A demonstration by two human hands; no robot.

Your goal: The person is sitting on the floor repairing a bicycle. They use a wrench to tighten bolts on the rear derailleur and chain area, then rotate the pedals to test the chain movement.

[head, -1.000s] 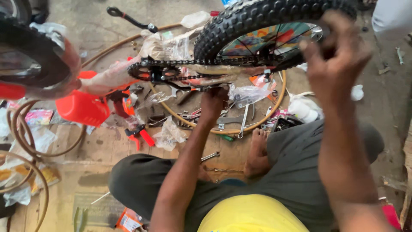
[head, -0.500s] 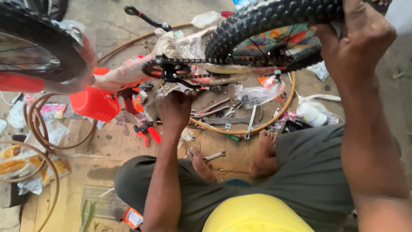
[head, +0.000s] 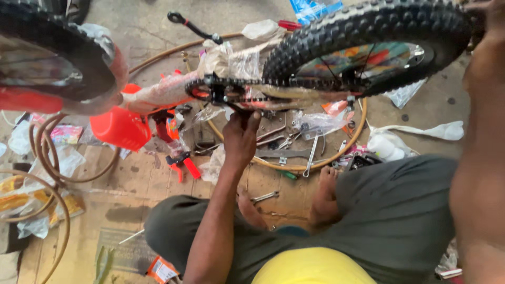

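A bicycle lies upside down in front of me, its frame wrapped in clear plastic. My left hand [head: 241, 138] reaches up under the black chainring [head: 213, 90] and closes on the black crank arm [head: 235, 107] just below it. The chain [head: 294, 83] runs right to the rear wheel. My right hand [head: 486, 18] is at the top right corner, resting on the knobby rear tyre [head: 368, 26] and partly cut off by the frame edge. My bare feet [head: 323, 202] rest on the cardboard between my knees.
A second tyre [head: 58, 52] and a red mudguard fill the upper left. A red plastic cup [head: 120, 128], red-handled pliers [head: 181, 163], several spanners [head: 310, 155], plastic bags and brown hoops [head: 58, 173] lie on the floor and the cardboard.
My left hand moved from under the chainstay over to the crank and took hold of it. My right hand stayed on the tyre while the view came closer and shifted.
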